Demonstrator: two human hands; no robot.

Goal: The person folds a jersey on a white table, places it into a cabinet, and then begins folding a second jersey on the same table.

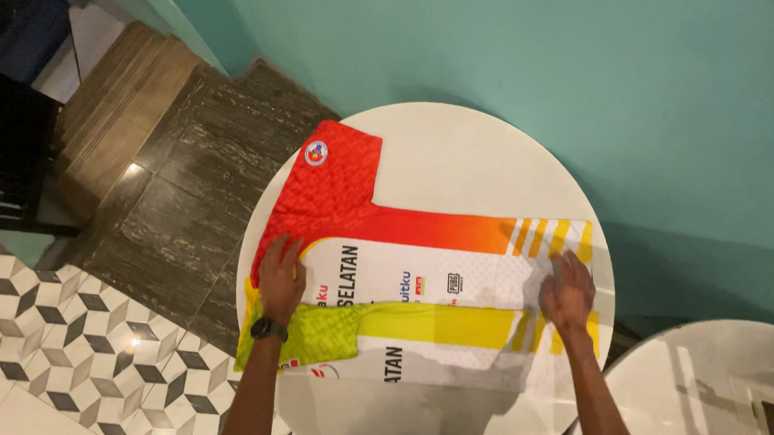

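Hands flat on a part-folded jersey, head view.
Left hand (280,278), fingers spread, presses the jersey (419,285) at frame centre-left; right hand (567,293), also spread flat, pins the hem end at centre-right. Yellow side already folded over the white middle; red sleeve still lies out toward upper left on the round white table (461,142). Folding judged roughly half done.

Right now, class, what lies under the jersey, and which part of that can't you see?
The jersey lies flat on a round white table, both hands pressing on it. Bare tabletop shows around it; the part beneath the cloth is covered, so anything there can't be seen.
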